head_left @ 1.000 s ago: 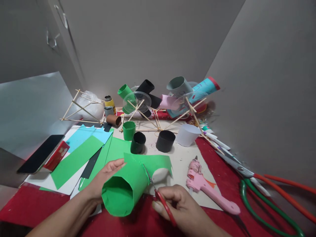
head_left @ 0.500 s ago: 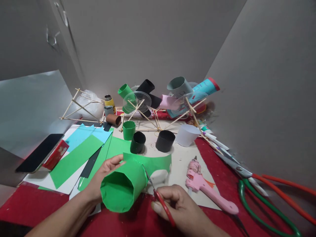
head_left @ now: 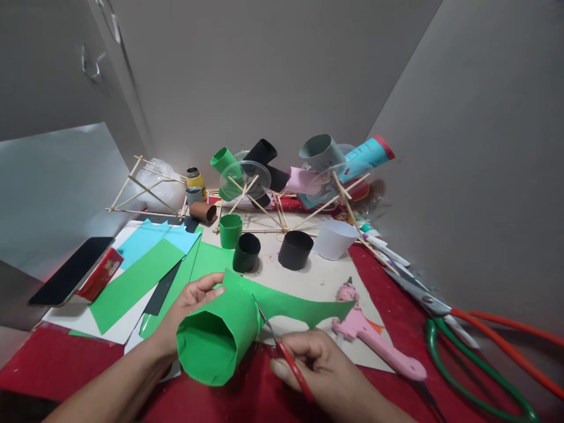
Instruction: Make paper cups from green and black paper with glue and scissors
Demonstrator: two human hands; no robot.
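Note:
My left hand (head_left: 194, 305) grips a green paper cup (head_left: 240, 311) from its left and far side, the open faceted end towards me. A green paper strip (head_left: 291, 299) trails from the cup's far end to the right, its tip over the pink glue gun (head_left: 365, 335). In my right hand (head_left: 312, 358) are small scissors (head_left: 286, 352) with red handles. Their narrow blades point up and left and touch the cup's edge where the strip joins. Behind stand a small green paper cup (head_left: 231, 231), two black paper cups (head_left: 295, 250) and a white one (head_left: 335, 239).
At the back, a stick frame (head_left: 282, 226) carries clear discs with coloured paper tubes. Green paper strips (head_left: 136, 288), a phone (head_left: 73, 270) and a red box (head_left: 101, 273) lie to the left. Large scissors (head_left: 440, 308) with orange and green handles rest at right.
The green strip has swung out to the right and straightened, away from its earlier curl. The cup has shifted slightly left and down. Both hands keep their hold.

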